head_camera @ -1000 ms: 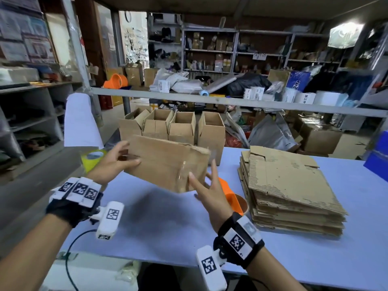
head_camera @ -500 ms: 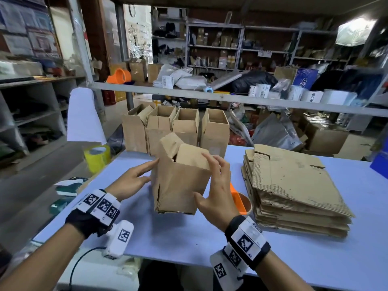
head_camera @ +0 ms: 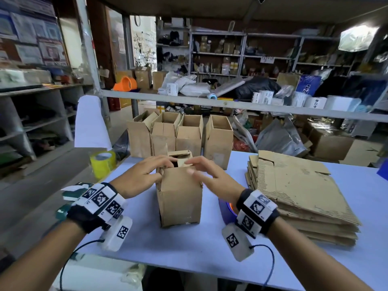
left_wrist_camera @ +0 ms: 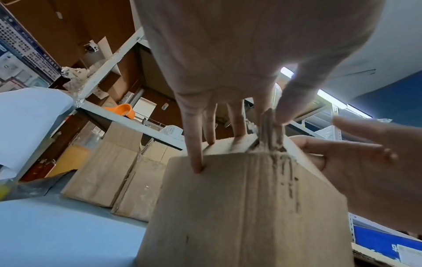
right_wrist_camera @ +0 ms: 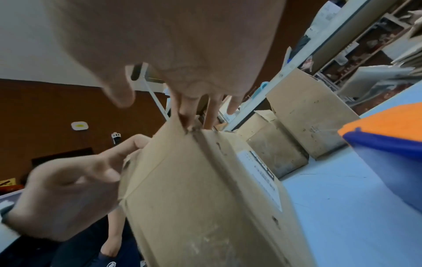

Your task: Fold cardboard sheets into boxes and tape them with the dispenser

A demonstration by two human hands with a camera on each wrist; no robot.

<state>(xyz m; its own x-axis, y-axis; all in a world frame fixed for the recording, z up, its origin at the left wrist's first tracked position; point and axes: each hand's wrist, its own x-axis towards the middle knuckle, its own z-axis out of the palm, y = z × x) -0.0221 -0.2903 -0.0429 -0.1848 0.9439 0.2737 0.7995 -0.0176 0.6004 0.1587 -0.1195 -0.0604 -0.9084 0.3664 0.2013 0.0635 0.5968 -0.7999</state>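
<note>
— Two hands work at the top of one cardboard box, which stands upright on the blue table, near the front edge. Do you see how they touch it?

— Yes. The left hand is on the left side of the box top. In the left wrist view its fingers are almost straight and press on the top flaps, and the thumb together with one finger pinches a raised flap edge. The right hand is on the right side, fingers spread and only lightly bent, their tips on the flaps. The flaps are partly folded in, and a dark gap is open between them.

— What is just beside the box?

— To the right, under the right wrist, is an orange and blue object; I cannot tell what it is. Further right lies a stack of flat cardboard sheets. At the left, near the table edge, stands a yellow tape roll.

— And behind?

— At the far side of the table four open boxes stand in a row, close together. Beyond them a grey metal rail crosses the scene, and far behind are shelves with many goods.
</note>
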